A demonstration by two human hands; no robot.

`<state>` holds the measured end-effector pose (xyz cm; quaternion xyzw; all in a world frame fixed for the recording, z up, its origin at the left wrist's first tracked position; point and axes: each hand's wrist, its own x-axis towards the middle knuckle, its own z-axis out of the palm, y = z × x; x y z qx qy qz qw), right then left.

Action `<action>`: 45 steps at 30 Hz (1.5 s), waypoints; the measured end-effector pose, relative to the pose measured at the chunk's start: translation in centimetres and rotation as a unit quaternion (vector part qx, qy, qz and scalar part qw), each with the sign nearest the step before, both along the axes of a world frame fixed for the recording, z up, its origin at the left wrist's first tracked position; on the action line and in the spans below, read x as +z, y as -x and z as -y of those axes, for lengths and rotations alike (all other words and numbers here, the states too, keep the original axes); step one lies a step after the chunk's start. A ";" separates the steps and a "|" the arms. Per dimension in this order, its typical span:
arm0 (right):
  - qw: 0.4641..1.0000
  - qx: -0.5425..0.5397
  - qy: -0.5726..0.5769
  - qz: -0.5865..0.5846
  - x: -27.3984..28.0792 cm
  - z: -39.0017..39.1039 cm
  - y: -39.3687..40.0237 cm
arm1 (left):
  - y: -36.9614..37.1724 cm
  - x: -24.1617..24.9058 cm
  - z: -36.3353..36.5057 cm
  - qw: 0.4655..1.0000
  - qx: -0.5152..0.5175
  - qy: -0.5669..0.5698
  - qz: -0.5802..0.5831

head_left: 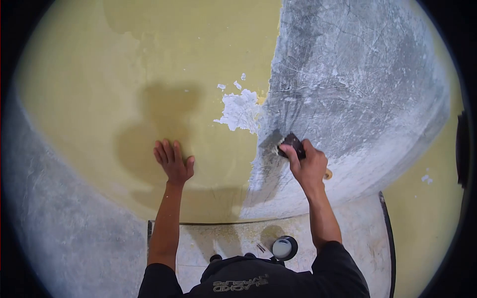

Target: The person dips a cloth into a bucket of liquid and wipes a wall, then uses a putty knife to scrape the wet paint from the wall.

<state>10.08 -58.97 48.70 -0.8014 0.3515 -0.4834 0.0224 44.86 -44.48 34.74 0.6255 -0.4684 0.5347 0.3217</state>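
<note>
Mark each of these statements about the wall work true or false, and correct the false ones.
1. The left hand lies flat on the yellow painted wall. True.
2. The right hand grips a dark-bladed scraper. True.
3. The scraper touches the middle of the yellow paint. False: it sits at the edge of the bare grey scraped area.
4. A white patch of flaked paint shows above the scraper. True.
5. Both hands hold the scraper. False: only the right hand does.
</note>
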 end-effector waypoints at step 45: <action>0.995 -0.053 0.079 0.009 3.4 0.3 -5.9 | -0.6 -0.8 0.2 0.996 -0.061 0.046 0.038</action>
